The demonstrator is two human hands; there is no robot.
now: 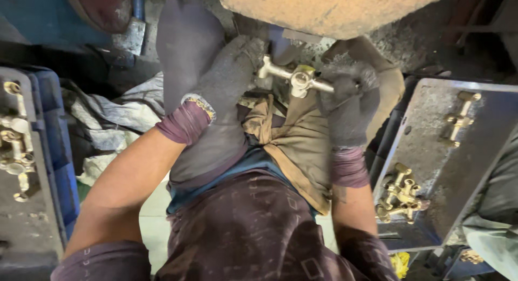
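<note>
Both my hands wear dark grey work gloves. Between them, above my lap, is a brass tap fitting [295, 77] with a long crossbar. My left hand [226, 79] grips the fitting's left end. My right hand [349, 100] is closed around its right end. Just above the fitting hangs a large tan buffing wheel [329, 8]; the fitting sits close under its rim. A brown cloth [294, 141] covers my thighs below the fitting.
A grey metal tray [458, 162] on my right carries several brass fittings [400, 197], with another fitting [459, 118] further back. A blue-edged tray [32, 205] on my left holds more brass parts [15, 138]. Crumpled white sacking [116, 116] lies beside my left leg.
</note>
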